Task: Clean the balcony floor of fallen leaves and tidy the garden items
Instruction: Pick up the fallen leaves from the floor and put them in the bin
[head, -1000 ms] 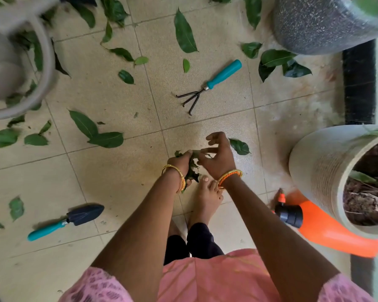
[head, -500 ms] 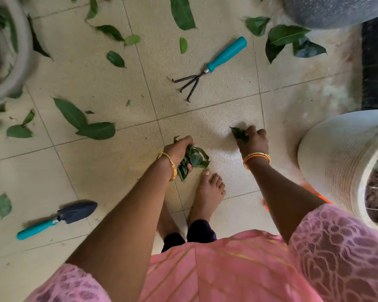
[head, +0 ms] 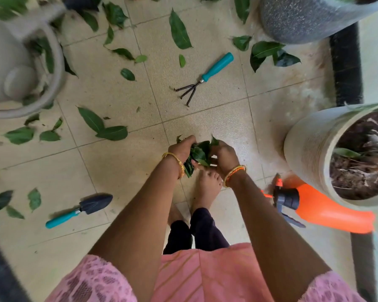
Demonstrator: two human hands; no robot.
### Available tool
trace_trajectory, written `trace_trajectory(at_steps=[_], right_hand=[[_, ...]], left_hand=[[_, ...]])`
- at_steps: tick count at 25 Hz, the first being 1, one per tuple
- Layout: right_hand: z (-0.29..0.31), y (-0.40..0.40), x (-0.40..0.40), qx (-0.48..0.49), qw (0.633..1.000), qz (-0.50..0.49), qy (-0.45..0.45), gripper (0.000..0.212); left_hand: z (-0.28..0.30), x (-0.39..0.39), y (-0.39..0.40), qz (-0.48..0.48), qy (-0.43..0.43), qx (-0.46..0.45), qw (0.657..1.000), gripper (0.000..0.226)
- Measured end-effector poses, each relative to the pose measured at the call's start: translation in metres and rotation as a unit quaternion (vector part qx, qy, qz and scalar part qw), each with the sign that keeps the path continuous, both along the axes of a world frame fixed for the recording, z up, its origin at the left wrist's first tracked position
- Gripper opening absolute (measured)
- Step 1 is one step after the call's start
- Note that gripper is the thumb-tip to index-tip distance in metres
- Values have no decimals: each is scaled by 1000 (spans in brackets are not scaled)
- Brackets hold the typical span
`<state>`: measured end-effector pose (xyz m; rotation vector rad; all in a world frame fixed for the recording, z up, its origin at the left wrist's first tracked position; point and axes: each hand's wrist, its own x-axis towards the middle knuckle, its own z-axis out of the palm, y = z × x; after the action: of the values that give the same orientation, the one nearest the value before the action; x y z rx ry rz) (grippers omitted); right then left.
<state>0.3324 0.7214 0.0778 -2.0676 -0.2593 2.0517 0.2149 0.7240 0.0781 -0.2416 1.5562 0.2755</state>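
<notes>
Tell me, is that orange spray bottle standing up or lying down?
Lying down. The orange spray bottle rests on its side on the floor beside the pale planter.

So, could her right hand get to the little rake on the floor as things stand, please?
Probably not at once: the right hand and left hand both grip the leaf bunch. The floor up to the rake lies bare.

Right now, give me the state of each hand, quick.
Left hand: closed on the bunch of leaves.
Right hand: fingers curled on the same bunch of leaves.
</notes>
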Motion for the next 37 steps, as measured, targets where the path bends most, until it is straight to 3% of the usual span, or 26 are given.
trace_trajectory(at_steps=[3,6,12,17,19,22,24,26,29,31,33,35,37], right_hand=[[49,-9,-15,79,987,82,-109,15],[94,-17,-22,118,982,102,-110,13],[135,-32,-35,166,936,231,-206,7],[143,-46,-49,187,904,276,-267,23],[148,-44,-50,209,882,338,-252,23],[166,-29,-49,227,852,447,-150,16],[175,-21,-48,231,839,471,-142,17],[176,-15,-47,235,857,426,-171,23],[174,-9,-48,220,919,276,-178,32],[172,-5,-48,219,916,272,-196,38],[170,-2,-44,222,890,333,-220,37],[171,4,-39,190,907,322,-192,23],[174,12,-34,148,959,220,-100,15]], left_hand=[[40,2,2,-6,77,13,997,24],[71,2,2,-14,117,14,993,33],[109,6,-7,10,103,-18,994,34],[126,11,-13,45,82,-18,995,31],[127,5,-16,41,81,-20,996,34],[129,-7,-18,22,76,-20,997,19],[131,-7,-19,55,68,-25,996,18],[135,-4,-17,107,63,-20,992,17],[143,3,-12,158,65,7,985,16],[142,2,-10,173,76,17,982,22],[139,0,-8,158,108,22,981,26],[139,0,-1,135,128,26,982,20],[141,-1,10,140,121,32,982,17]])
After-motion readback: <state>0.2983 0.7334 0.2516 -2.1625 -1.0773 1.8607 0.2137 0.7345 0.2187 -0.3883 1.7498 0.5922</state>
